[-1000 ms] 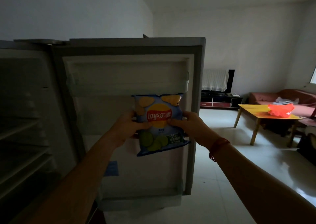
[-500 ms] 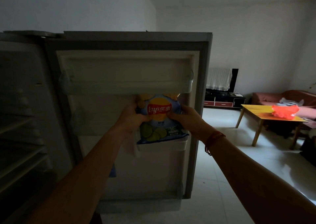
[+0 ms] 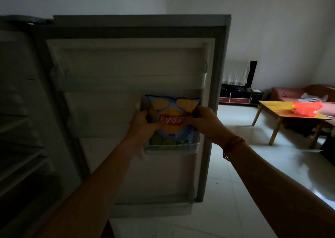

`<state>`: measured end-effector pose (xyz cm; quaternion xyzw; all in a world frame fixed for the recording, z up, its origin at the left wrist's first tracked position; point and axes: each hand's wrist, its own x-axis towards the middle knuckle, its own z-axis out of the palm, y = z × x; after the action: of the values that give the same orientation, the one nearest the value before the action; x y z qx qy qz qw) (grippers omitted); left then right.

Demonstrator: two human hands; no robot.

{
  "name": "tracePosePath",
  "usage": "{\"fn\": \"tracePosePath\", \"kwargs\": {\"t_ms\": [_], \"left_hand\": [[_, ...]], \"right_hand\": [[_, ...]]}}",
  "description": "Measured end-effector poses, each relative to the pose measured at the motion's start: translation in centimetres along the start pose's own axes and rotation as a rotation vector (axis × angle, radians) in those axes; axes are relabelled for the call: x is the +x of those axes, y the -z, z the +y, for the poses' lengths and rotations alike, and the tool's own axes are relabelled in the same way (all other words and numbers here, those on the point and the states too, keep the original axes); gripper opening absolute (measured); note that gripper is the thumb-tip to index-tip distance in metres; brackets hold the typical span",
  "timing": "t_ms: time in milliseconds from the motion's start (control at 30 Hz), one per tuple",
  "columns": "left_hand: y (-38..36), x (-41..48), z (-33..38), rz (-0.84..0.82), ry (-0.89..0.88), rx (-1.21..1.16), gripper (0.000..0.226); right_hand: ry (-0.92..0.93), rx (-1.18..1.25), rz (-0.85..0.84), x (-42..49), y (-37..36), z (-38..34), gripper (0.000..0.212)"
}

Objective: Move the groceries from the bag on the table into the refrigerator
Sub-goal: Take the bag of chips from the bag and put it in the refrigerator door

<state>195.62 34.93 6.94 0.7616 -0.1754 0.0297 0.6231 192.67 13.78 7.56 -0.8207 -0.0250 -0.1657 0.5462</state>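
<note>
A blue and yellow bag of crisps [image 3: 172, 121] stands upright with its bottom inside a small clear bin [image 3: 170, 148] on the inside of the open refrigerator door [image 3: 126, 65]. My left hand [image 3: 143, 127] grips the bag's left edge. My right hand [image 3: 201, 121] grips its right edge near the top, a red string round the wrist. Far off to the right, an orange plastic bag [image 3: 306, 108] lies on a yellow wooden table [image 3: 272, 105].
The dark refrigerator interior with wire shelves [image 3: 20, 147] is at the left. A wide door shelf [image 3: 130, 81] runs above the bin. A red sofa [image 3: 293, 92] and a low TV cabinet [image 3: 239, 96] stand at the back. Pale tiled floor [image 3: 235, 183] lies between the door and the table.
Both hands have lowered the crisps from in front of the door down into the small door bin. The view has moved closer to the door.
</note>
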Motion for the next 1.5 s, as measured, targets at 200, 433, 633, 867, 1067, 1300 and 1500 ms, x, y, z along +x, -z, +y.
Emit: {"fn": "tracePosePath", "kwargs": {"t_ms": [200, 433, 633, 867, 1067, 1300, 1500], "left_hand": [[-0.2, -0.5, -0.2, 0.032, -0.022, 0.012, 0.037], [0.0, -0.6, -0.4, 0.079, -0.019, 0.072, 0.033], [0.2, -1.2, -0.4, 0.074, -0.046, 0.089, 0.038], [0.9, -2.6, 0.0, 0.085, -0.056, 0.159, 0.041], [1.0, -5.6, 0.9, 0.146, -0.3, 0.35, 0.047], [1.4, -8.2, 0.3, 0.233, -0.446, 0.772, 0.086], [2.7, -9.9, -0.6, 0.235, -0.56, 0.99, 0.089]], "right_hand": [[-0.016, -0.138, 0.095, 0.7, -1.2, 0.4, 0.045], [-0.046, -0.141, 0.125, 0.2, -1.8, 0.1, 0.038], [-0.081, -0.139, 0.096, 0.0, -1.6, 0.0, 0.042], [-0.064, -0.173, 0.107, -2.2, -0.7, -1.1, 0.037], [0.025, -0.367, 0.076, -6.1, -0.2, -3.2, 0.043], [0.192, -0.664, 0.14, -9.4, -0.6, -2.8, 0.076], [0.261, -0.9, 0.229, -11.6, -0.7, -2.0, 0.086]]}}
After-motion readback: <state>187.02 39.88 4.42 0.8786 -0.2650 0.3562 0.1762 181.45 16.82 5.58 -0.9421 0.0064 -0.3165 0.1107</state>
